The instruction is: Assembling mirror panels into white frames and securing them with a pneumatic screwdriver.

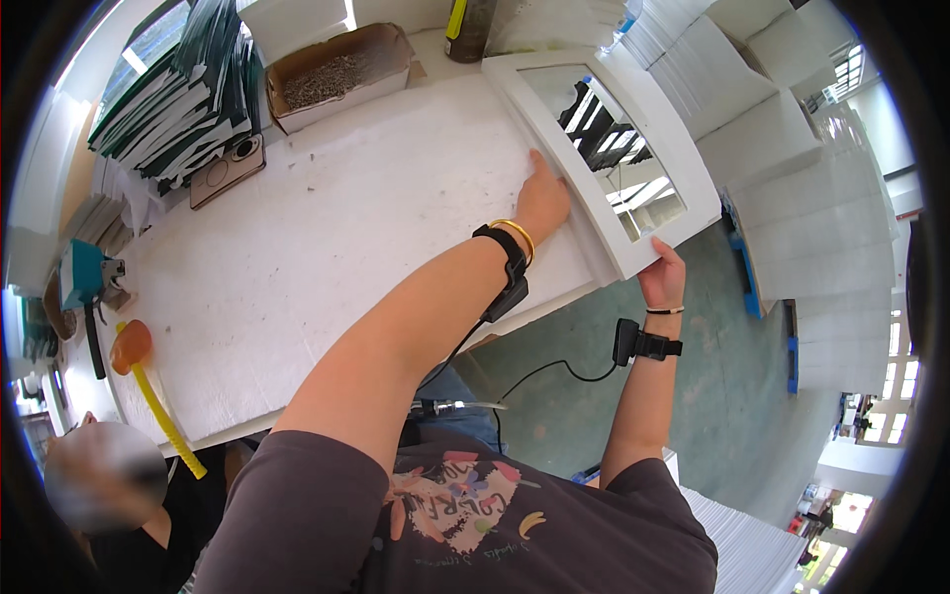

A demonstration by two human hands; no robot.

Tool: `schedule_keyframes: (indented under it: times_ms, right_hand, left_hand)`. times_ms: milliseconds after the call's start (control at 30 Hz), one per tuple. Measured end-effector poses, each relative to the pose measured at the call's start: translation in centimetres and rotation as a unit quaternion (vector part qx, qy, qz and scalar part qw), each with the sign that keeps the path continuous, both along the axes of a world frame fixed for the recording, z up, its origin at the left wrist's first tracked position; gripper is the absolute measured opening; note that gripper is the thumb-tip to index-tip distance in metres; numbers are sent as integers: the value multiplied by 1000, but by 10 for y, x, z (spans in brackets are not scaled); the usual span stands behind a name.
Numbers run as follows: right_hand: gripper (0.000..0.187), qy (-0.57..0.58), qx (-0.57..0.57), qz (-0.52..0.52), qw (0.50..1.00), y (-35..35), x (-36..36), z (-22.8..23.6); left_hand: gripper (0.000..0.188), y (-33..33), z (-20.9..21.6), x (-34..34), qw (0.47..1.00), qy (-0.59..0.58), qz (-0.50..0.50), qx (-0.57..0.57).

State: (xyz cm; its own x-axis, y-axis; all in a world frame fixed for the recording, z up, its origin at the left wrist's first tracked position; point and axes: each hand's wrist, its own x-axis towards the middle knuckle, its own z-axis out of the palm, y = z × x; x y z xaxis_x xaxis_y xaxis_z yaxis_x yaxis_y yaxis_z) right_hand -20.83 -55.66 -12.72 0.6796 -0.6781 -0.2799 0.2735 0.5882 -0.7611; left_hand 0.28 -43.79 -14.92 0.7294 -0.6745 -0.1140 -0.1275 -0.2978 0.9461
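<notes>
A white-framed mirror lies at the right end of the white tabletop, its near right corner reaching past the table edge. My right hand grips that near corner, thumb on top and fingers underneath. Along the frame's left side rests my left hand, index finger stretched out and the other fingers partly hidden. It touches the side of the frame and does not wrap round it. Dark and bright shapes reflect in the glass.
A cardboard box of small brownish bits stands at the back, near a phone and stacked dark-green and white sheets. Left lie a mallet with a yellow handle and a teal power tool. Another person is at lower left; white stacks stand right.
</notes>
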Motion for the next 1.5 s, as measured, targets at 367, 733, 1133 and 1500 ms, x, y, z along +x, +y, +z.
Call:
schedule_keyframes:
  times_ms: [367, 733, 1133, 1500]
  right_hand:
    - [33, 272, -151, 61, 948, 5, -10, 20]
    - [50, 448, -212, 154, 855, 1, -3, 34]
    - [56, 446, -259, 156, 843, 3, -5, 33]
    - [59, 458, -265, 176, 830, 4, -6, 31]
  left_hand:
    - [52, 0, -3, -2, 998, 45, -17, -27]
    - [47, 18, 16, 11, 980, 153, -88, -92]
    - [46, 8, 8, 15, 966, 218, -49, -131]
    - [60, 9, 4, 15, 957, 241, -62, -149]
